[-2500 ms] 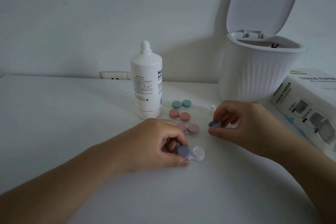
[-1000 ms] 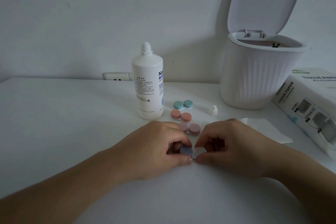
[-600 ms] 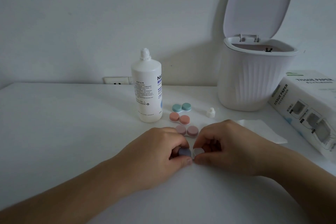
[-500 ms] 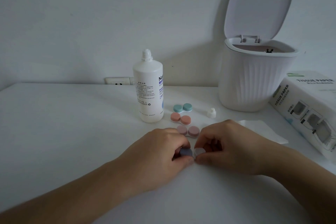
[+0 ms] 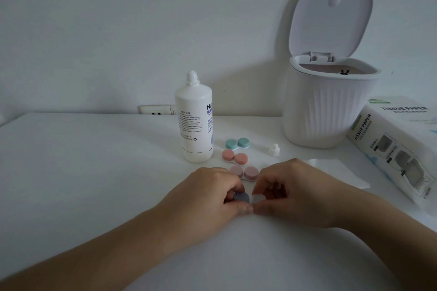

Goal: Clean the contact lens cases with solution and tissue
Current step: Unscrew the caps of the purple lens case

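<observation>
A blue-and-white contact lens case (image 5: 248, 198) lies on the white table between my hands. My left hand (image 5: 212, 192) pinches its blue-capped side, and my right hand (image 5: 288, 189) grips its pale cap (image 5: 257, 198). Behind them lie a pink case (image 5: 243, 172), a salmon case (image 5: 234, 156) and a teal case (image 5: 237, 143) in a row. The white solution bottle (image 5: 194, 123) stands uncapped to their left, its small cap (image 5: 274, 149) on the table. A flat tissue (image 5: 340, 171) lies right of my right hand.
A white ribbed bin (image 5: 324, 111) with its lid up stands at the back right. A tissue paper pack (image 5: 402, 149) lies at the right edge. A wall socket (image 5: 157, 110) sits behind the bottle.
My right hand brought the cap from the air down onto the open white side of the case and now grips it there. My left hand kept hold of the case.
</observation>
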`<state>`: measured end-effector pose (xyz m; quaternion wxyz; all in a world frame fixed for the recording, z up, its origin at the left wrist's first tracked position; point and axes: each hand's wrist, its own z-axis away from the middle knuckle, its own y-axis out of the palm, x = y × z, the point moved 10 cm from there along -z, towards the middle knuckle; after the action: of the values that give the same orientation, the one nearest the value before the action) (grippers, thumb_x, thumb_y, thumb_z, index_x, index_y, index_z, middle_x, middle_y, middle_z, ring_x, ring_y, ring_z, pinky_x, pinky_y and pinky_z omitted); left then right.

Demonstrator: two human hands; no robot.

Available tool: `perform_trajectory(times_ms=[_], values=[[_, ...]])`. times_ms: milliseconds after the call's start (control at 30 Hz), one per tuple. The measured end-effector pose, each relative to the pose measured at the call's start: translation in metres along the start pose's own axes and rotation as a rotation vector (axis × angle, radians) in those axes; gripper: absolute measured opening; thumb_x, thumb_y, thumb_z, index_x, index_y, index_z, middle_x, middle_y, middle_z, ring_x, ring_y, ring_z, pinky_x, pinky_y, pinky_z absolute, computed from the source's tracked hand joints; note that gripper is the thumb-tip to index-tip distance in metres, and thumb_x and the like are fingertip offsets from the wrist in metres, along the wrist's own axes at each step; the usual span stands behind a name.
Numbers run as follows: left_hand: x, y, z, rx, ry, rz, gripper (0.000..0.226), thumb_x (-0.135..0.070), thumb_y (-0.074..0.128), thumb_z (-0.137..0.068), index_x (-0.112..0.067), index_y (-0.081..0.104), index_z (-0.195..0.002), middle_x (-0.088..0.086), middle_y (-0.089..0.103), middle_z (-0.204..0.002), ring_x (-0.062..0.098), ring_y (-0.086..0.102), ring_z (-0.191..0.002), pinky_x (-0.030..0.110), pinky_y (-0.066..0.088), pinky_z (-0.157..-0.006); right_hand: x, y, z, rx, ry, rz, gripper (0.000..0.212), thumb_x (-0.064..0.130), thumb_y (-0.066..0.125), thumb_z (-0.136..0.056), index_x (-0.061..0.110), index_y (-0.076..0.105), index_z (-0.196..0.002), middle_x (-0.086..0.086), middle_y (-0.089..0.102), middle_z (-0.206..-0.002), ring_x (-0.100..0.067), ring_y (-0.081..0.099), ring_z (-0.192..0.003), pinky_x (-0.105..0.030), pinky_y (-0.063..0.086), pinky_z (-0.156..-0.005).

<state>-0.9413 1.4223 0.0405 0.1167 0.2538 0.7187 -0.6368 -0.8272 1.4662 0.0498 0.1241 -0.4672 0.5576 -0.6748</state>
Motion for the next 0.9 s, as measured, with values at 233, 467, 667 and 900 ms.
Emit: perform_trajectory(times_ms=[233, 467, 667, 900], values=[[0.003, -0.001, 0.0, 0.004, 0.04, 0.031, 0.062, -0.079, 0.068, -0.053, -0.04, 0.062, -0.1, -0.034, 0.05, -0.104, -0.011, 0.053, -0.09, 0.011, 0.04, -0.067, 0.0, 0.001, -0.001, 0.013, 0.011, -0.001, 0.011, 0.041, 0.078, -0.079, 0.037, 0.068, -0.081, 0.014, 0.065, -0.074, 0.0, 0.061, -0.072, -0.012, 0.046, -0.062], [-0.008, -0.01, 0.005, -0.034, 0.141, 0.137, 0.028, -0.022, 0.072, -0.074, -0.036, 0.069, -0.099, -0.03, 0.056, -0.07, 0.003, 0.045, -0.052, 0.011, 0.032, -0.05, -0.003, 0.0, 0.0, -0.014, 0.007, -0.026, 0.019, 0.044, 0.077, -0.076, 0.029, 0.071, -0.084, 0.01, 0.066, -0.073, -0.004, 0.059, -0.065, -0.012, 0.044, -0.058], [-0.006, -0.012, 0.002, -0.047, 0.136, 0.128, 0.034, -0.039, 0.088, -0.071, -0.034, 0.073, -0.101, -0.045, 0.055, -0.091, -0.021, 0.05, -0.074, 0.0, 0.036, -0.064, -0.003, 0.002, -0.001, 0.003, 0.01, -0.036, 0.012, 0.042, 0.078, -0.077, 0.036, 0.068, -0.079, 0.014, 0.065, -0.073, -0.002, 0.061, -0.068, -0.011, 0.044, -0.059], [-0.008, -0.012, 0.003, -0.033, 0.175, 0.126, 0.032, -0.025, 0.077, -0.073, -0.038, 0.069, -0.101, -0.027, 0.054, -0.074, 0.005, 0.049, -0.061, 0.01, 0.035, -0.054, -0.003, 0.001, -0.001, 0.004, 0.013, -0.038, 0.016, 0.042, 0.079, -0.076, 0.031, 0.069, -0.081, 0.013, 0.065, -0.075, -0.002, 0.059, -0.064, -0.012, 0.043, -0.057]])
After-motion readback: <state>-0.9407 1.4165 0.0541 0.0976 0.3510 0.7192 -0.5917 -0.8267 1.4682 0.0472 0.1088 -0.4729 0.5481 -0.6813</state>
